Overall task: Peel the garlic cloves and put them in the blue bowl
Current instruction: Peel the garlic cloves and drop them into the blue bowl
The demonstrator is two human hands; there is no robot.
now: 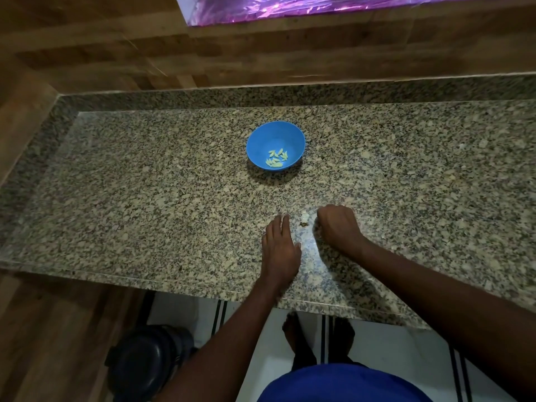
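The bowl [275, 145] stands on the counter [145, 198], with cloves [277, 158] in it. Nearer the person, the left hand [280, 248] and right hand [338, 227] rest on the counter, scraps [304, 219] between them. Below the counter's left, a bin [148, 361] stands on the floor.

The speckled granite worktop [145, 184] is mottled beige, grey and black. The round plastic blue bowl [261, 140] is a plain bright blue, and the peeled garlic cloves [277, 158] in it are pale yellow-green. The wooden wall panelling [116, 47] shows brown blocks. A purple glossy sheet [319, 7] shimmers. The white floor [391, 358] carries black stripes.
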